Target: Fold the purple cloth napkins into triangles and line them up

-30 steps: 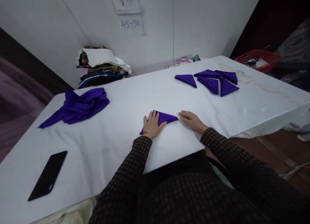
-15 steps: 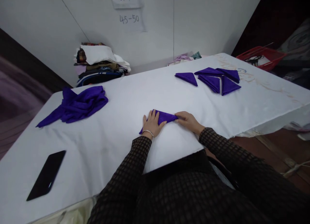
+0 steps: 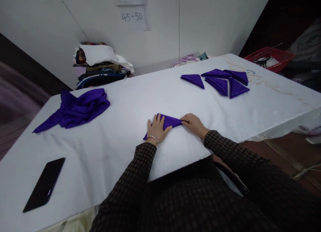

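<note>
A purple cloth napkin point(image 3: 172, 122), folded into a triangle, lies on the white-covered table near its front edge. My left hand point(image 3: 157, 127) rests flat on its left part, fingers spread, covering some of the cloth. At the right-hand tip, the thumb and fingers of my right hand point(image 3: 193, 124) pinch the corner. Farther back to the right lie several purple folded triangles point(image 3: 217, 86), close together. A loose, crumpled heap of purple cloth point(image 3: 85, 106) is at the left.
A black phone-like slab point(image 3: 45, 184) lies at the front left of the table point(image 3: 120, 125). Piled clothes point(image 3: 100, 66) stand against the wall at the back. Beyond the right side is a red basket point(image 3: 281, 59). A handwritten paper point(image 3: 131, 17) hangs on the wall.
My right fingers have closed more tightly at the napkin's right corner. The left hand stays flat on the cloth. The view has shifted slightly.
</note>
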`<state>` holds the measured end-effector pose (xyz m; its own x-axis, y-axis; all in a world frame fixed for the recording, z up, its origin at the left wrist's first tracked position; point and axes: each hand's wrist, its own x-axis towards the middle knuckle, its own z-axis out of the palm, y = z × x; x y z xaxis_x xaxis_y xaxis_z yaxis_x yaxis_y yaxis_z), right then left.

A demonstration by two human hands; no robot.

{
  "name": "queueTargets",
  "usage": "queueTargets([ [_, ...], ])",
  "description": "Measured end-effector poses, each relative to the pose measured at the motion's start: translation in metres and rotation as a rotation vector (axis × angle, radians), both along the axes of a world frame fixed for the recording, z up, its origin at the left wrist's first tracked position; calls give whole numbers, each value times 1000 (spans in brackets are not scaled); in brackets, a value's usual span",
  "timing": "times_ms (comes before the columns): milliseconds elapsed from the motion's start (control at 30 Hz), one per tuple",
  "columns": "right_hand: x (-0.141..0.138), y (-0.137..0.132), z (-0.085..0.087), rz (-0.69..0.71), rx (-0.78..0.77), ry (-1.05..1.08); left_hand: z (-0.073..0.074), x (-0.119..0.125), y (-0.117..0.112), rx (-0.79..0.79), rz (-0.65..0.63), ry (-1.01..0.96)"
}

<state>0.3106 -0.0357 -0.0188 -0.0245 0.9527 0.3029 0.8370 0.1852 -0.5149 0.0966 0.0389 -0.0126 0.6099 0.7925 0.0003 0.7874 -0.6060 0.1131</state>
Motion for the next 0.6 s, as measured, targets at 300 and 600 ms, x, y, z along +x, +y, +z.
queueTargets([
  [300, -5, 0, 5, -46, -26, -156, 1, 0, -1, 8, 5, 40],
  [600, -10, 0, 11, -95, -84, -335, 3, -3, -1, -9, -50, 0],
])
